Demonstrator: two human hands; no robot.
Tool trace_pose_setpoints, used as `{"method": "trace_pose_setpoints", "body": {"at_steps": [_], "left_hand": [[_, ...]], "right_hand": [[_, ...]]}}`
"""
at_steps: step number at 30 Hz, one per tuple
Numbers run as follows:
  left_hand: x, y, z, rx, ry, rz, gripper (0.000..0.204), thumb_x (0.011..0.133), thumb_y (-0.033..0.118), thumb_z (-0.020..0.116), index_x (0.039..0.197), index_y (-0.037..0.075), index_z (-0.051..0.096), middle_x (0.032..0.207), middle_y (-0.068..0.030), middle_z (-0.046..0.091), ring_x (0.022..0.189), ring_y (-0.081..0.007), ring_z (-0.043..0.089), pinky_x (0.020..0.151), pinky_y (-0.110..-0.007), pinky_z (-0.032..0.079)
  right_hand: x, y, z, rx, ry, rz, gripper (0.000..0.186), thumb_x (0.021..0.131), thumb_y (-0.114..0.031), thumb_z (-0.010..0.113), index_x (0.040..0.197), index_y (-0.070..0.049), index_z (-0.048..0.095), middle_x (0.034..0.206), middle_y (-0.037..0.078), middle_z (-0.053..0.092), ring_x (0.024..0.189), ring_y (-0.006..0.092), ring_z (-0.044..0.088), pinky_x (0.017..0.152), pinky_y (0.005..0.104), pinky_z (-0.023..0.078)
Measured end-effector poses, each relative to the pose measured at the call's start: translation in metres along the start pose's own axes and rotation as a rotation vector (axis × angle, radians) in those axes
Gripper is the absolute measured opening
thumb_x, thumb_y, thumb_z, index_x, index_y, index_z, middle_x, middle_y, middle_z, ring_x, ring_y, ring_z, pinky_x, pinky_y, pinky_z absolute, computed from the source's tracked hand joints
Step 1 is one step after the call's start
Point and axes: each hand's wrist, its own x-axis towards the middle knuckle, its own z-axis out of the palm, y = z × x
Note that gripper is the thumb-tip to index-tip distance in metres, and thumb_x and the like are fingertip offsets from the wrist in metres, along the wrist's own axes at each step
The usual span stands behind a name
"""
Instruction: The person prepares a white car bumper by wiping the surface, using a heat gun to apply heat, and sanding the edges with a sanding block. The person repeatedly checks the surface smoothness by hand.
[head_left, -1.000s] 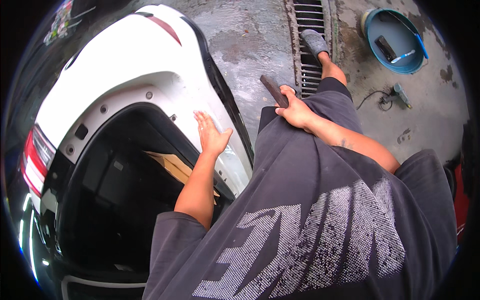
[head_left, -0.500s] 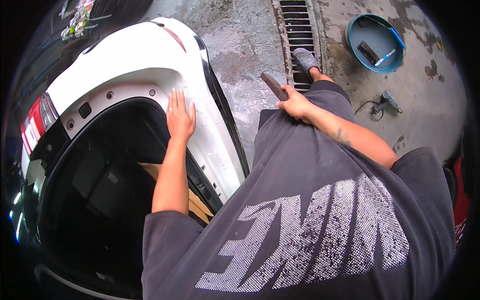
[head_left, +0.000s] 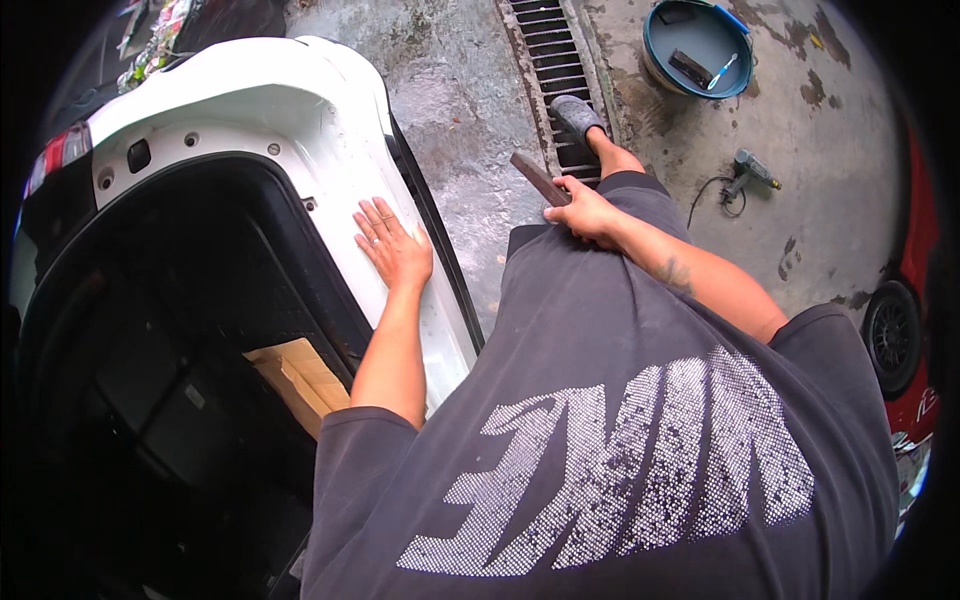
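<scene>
My left hand (head_left: 397,245) lies flat on the white painted rear frame of a car (head_left: 345,130), fingers spread, beside the large dark opening (head_left: 180,300). A ring shows on one finger. In front of my body, my right hand (head_left: 590,212) grips a flat, dark brown sanding block (head_left: 537,178) by its near end. The block's far end points up and to the left, clear of the car. My right palm and part of the block are hidden by the fingers.
A slotted drain grate (head_left: 550,55) crosses the wet concrete, with my slippered foot on it. Beyond stands a blue bucket (head_left: 652,70) holding a dark block (head_left: 690,68) and a brush (head_left: 722,72). A corded power tool (head_left: 745,175), cardboard (head_left: 300,375) and a red car (head_left: 915,260) are also around.
My left hand has slid along the white frame, nearer to my body and rightward. The view has shifted; the right hand keeps its hold on the block.
</scene>
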Motion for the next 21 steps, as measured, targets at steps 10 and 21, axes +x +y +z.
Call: {"method": "trace_pose_setpoints", "body": {"at_steps": [10, 21], "left_hand": [[0.001, 0.030, 0.016, -0.070, 0.202, -0.221, 0.089, 0.100, 0.034, 0.066, 0.174, 0.002, 0.026, 0.183, -0.0182, 0.019, 0.170, -0.0376, 0.015, 0.136, -0.059, 0.012], [0.007, 0.039, 0.024, -0.091, 0.213, -0.281, 0.087, 0.095, 0.027, 0.066, 0.172, 0.006, 0.033, 0.183, -0.0149, 0.024, 0.170, -0.0364, 0.018, 0.136, -0.059, 0.013]], "right_hand": [[-0.028, 0.043, 0.034, 0.000, 0.041, -0.079, 0.078, 0.094, -0.022, 0.084, 0.162, -0.011, 0.046, 0.128, 0.019, 0.070, 0.111, 0.0275, 0.068, 0.092, 0.0405, 0.054], [-0.043, 0.077, 0.023, 0.033, 0.091, -0.053, 0.079, 0.093, -0.021, 0.085, 0.161, -0.009, 0.047, 0.132, 0.020, 0.071, 0.117, 0.0267, 0.068, 0.098, 0.0404, 0.054]]}}
